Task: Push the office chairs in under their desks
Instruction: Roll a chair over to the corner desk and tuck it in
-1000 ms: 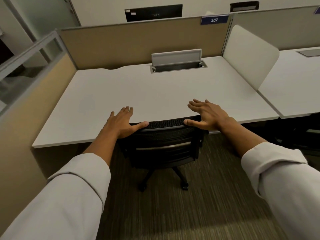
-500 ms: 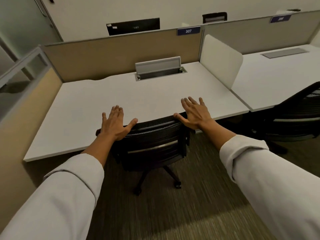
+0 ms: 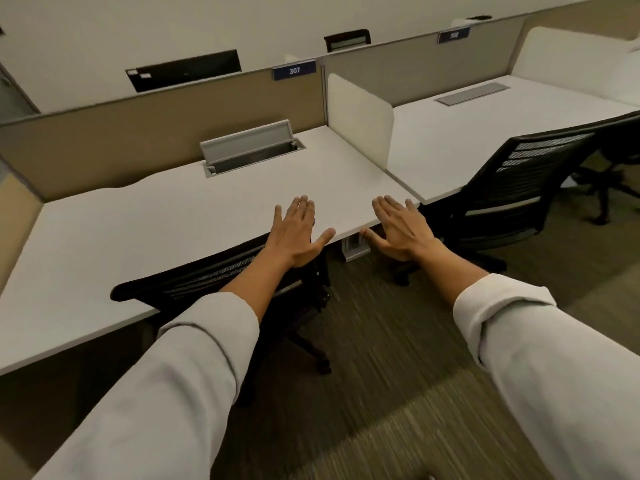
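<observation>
From the head camera, a left hand (image 3: 297, 233) and right hand (image 3: 401, 230) hover flat with fingers straight and spread, holding nothing, over the front edge of a white desk (image 3: 173, 216); a black mesh chair (image 3: 207, 275) sits tucked beneath it, and a second chair (image 3: 526, 174) stands pulled out and angled at the next desk (image 3: 485, 119) to the right. That chair probably rolls easily on castors over the carpet (image 3: 398, 358), fairly light yet inclined to swivel, so the stiff top rail of its backrest looks the best hold. A blue partition sign (image 3: 294, 70) reads "307"; the next sign is too blurred to read.
</observation>
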